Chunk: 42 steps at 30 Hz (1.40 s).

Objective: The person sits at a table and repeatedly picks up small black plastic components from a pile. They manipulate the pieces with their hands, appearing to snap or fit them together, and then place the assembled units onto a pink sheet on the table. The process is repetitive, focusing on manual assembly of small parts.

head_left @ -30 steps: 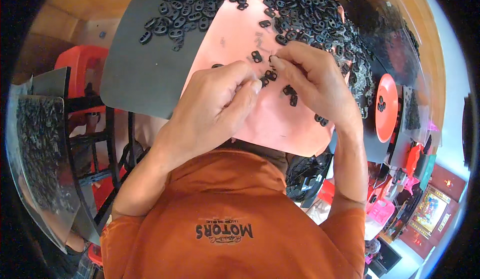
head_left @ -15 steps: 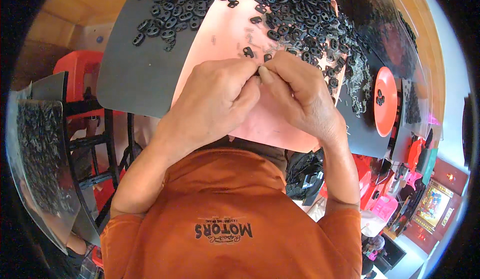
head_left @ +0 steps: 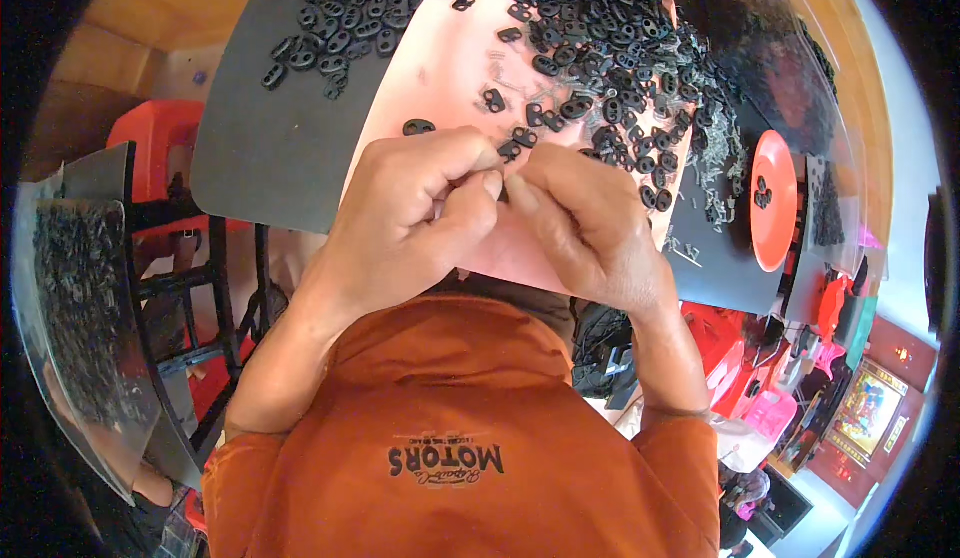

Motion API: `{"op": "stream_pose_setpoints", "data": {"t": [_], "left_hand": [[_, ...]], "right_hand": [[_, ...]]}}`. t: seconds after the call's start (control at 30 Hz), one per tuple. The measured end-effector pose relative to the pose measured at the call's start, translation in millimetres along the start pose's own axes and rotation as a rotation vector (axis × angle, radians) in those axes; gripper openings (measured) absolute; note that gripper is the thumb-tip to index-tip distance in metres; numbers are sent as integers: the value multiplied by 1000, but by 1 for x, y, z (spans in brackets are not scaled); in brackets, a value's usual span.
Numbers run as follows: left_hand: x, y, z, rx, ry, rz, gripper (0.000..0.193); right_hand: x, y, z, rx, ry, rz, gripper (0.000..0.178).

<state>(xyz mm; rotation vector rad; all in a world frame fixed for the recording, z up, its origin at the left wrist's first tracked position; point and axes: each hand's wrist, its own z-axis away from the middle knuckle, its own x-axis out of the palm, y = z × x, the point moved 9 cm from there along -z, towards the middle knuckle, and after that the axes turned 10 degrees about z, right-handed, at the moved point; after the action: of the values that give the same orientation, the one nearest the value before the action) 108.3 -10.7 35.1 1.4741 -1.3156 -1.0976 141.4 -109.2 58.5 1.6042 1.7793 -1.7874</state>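
My left hand (head_left: pixel 415 220) and my right hand (head_left: pixel 598 226) meet fingertip to fingertip over a pink sheet (head_left: pixel 395 98). Both are closed in a pinch. A tiny dark bit shows between the thumbs, but the fingers cover most of it and its kind cannot be made out. Just beyond the knuckles lie loose black two-hole cord locks (head_left: pixel 523 137). One black cord lock (head_left: pixel 418 127) rests beside my left knuckles. Farther off spreads a large pile of black cord locks (head_left: pixel 590 18), with small silvery springs (head_left: pixel 715 158) along its right side.
Under the sheet is a dark grey tabletop (head_left: pixel 270 148). An orange-red plate (head_left: pixel 772 243) holding a few black pieces sits at the right edge. A red stool (head_left: pixel 155 148) stands left of the table. At far left is a clear-covered panel (head_left: pixel 85 308) of dark pieces.
Both hands have moved slightly toward me and stay pinched together. More black pieces now show beyond the fingers, including one by my left knuckles.
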Motion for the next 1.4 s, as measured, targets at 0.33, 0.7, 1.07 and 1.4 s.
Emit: {"op": "stream_pose_setpoints", "data": {"t": [0.33,0.7,1.07,1.4], "left_hand": [[13,-19,20,-404,-40,588,24],[44,-18,34,-514,-152,895,25],[9,2,18,-128,-71,42,8],[3,-15,13,-133,-27,174,9]], "right_hand": [[-1,-6,5,93,17,-89,22],[-10,-27,7,-101,20,131,22],[2,-16,4,28,-137,263,12],[-2,35,-52,-50,-249,603,12]]}}
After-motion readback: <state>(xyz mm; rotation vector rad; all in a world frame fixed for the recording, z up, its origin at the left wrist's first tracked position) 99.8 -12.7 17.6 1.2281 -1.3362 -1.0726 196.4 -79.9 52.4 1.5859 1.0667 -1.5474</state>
